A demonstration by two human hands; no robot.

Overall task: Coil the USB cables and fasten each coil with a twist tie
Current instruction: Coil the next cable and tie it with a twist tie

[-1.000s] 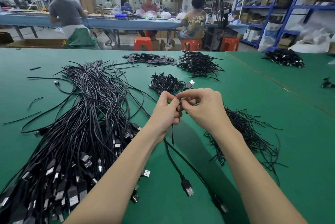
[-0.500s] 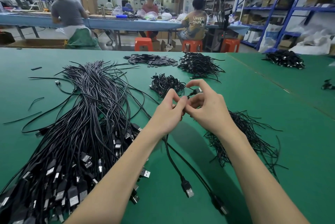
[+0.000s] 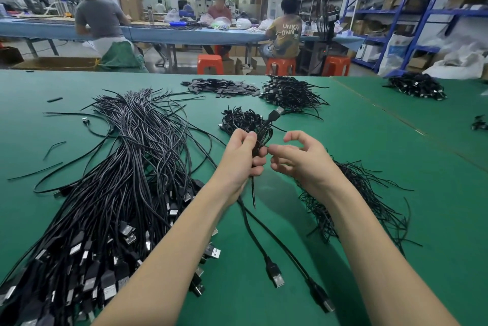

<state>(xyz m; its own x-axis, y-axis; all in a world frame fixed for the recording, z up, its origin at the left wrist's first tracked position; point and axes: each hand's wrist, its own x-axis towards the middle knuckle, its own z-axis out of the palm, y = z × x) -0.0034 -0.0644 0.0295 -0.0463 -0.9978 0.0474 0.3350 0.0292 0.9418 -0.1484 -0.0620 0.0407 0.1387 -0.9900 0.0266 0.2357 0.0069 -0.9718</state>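
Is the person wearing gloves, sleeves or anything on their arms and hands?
No. Both forearms are bare all the way down to the bottom edge of the view, so no sleeve shows. The left hand and the right hand have no gloves, and no rings, watch or wristband can be seen. The nails look short and unpainted. Nothing is strapped or taped to either arm.

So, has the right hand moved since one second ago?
Yes. The right hand has moved to the right, away from the left hand, toward the loose tie pile on the table; a gap now separates the hands.
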